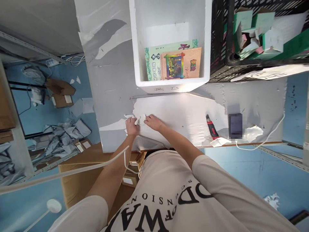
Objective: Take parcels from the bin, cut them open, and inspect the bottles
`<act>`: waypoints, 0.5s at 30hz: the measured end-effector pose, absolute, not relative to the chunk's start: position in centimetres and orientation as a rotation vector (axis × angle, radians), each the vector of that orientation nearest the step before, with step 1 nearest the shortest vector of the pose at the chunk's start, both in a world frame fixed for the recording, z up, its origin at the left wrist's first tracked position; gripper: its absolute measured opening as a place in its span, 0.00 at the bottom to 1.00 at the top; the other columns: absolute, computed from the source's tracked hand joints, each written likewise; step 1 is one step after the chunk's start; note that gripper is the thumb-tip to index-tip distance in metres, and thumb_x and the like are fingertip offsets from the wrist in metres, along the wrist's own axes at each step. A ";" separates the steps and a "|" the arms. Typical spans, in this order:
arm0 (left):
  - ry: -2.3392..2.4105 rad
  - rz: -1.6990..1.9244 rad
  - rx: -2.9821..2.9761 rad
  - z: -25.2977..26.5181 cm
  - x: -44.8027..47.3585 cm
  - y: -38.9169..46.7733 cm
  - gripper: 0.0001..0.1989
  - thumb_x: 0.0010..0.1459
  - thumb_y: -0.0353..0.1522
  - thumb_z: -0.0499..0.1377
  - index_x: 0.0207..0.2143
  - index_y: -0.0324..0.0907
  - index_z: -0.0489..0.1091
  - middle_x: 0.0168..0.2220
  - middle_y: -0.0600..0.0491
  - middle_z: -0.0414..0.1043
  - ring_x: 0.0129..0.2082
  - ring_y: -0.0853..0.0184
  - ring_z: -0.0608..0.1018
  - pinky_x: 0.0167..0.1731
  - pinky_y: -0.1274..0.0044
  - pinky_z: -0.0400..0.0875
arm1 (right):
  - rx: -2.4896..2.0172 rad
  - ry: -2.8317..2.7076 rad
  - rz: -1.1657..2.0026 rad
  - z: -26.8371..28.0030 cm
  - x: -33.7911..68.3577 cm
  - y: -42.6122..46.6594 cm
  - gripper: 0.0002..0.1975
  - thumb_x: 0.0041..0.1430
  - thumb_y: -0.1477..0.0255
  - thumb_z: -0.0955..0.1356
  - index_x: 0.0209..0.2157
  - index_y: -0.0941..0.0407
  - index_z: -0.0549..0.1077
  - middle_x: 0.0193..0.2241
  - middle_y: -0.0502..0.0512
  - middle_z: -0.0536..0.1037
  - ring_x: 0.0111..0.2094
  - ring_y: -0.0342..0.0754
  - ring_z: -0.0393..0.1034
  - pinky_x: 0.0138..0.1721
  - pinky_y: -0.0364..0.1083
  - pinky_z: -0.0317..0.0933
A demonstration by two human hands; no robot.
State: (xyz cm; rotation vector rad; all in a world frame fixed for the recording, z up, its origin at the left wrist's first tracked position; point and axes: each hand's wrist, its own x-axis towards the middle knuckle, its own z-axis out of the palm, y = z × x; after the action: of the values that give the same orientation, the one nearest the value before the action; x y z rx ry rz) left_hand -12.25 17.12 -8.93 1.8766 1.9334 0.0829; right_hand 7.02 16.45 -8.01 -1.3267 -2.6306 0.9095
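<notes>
Close to the table's front edge, my left hand point(132, 126) is closed, its fingers pinching a crumpled, torn piece of white paper point(137, 121). Just to its right, my right hand point(153, 122) has its fingers curled at another raised bit of the same torn paper, by the ragged left end of a white sheet point(173, 111) that lies flat on the table. The fingertips of both hands are partly hidden. A red and black utility knife point(212, 127) lies on the right part of the sheet, apart from my hands.
A white foam box point(136, 51) holding printed paper packets point(190, 64) stands behind the sheet. To its right, a black crate point(229, 48) holds green and white boxes point(272, 42). A phone point(235, 125) lies at right with a white cable point(267, 138). Grey plastic bags point(65, 135) lie at left.
</notes>
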 end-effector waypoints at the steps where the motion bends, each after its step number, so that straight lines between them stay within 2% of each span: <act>1: 1.921 0.082 1.873 -8.8 -12.1 17.0 0.18 0.42 0.20 0.55 0.38 0.40 0.72 0.49 0.40 0.67 0.52 0.52 0.69 0.55 0.61 0.63 | -1.377 -2.575 0.967 -8.0 7.1 16.2 0.13 0.64 0.82 0.58 0.43 0.59 0.71 0.48 0.65 0.73 0.49 0.55 0.63 0.49 0.54 0.58; 4: 1.827 0.145 1.830 -7.9 -10.9 16.6 0.11 0.39 0.21 0.55 0.27 0.42 0.70 0.39 0.44 0.71 0.44 0.55 0.73 0.49 0.64 0.67 | -1.511 -2.244 1.236 -7.7 7.7 15.0 0.14 0.61 0.84 0.58 0.44 0.59 0.70 0.46 0.64 0.73 0.47 0.53 0.65 0.49 0.52 0.59; 6: 1.798 0.296 1.686 -7.0 -9.5 16.1 0.08 0.39 0.24 0.55 0.25 0.42 0.68 0.33 0.48 0.71 0.39 0.58 0.75 0.44 0.68 0.69 | -1.581 -1.967 1.363 -7.1 8.5 13.8 0.16 0.60 0.84 0.59 0.47 0.59 0.67 0.46 0.62 0.72 0.47 0.51 0.66 0.50 0.51 0.60; 10: 1.737 0.677 1.097 -4.2 -4.4 13.7 0.06 0.39 0.29 0.57 0.25 0.41 0.68 0.24 0.55 0.68 0.27 0.67 0.72 0.30 0.76 0.68 | -1.636 -1.378 1.386 -4.6 11.3 9.9 0.22 0.62 0.76 0.60 0.58 0.58 0.58 0.52 0.62 0.69 0.53 0.49 0.64 0.54 0.52 0.59; 15: 1.406 0.749 0.563 0.9 4.4 9.1 0.13 0.35 0.29 0.60 0.29 0.39 0.70 0.25 0.56 0.71 0.23 0.71 0.72 0.25 0.79 0.67 | -1.547 -0.742 1.295 -0.3 14.3 3.0 0.22 0.62 0.62 0.62 0.55 0.55 0.63 0.53 0.59 0.69 0.53 0.50 0.64 0.54 0.50 0.61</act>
State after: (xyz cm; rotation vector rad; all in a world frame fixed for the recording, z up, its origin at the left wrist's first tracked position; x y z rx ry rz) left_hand 4.39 9.05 0.86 0.5632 1.4060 0.7491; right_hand 14.31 2.99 -0.35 -1.5472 -0.7422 1.2953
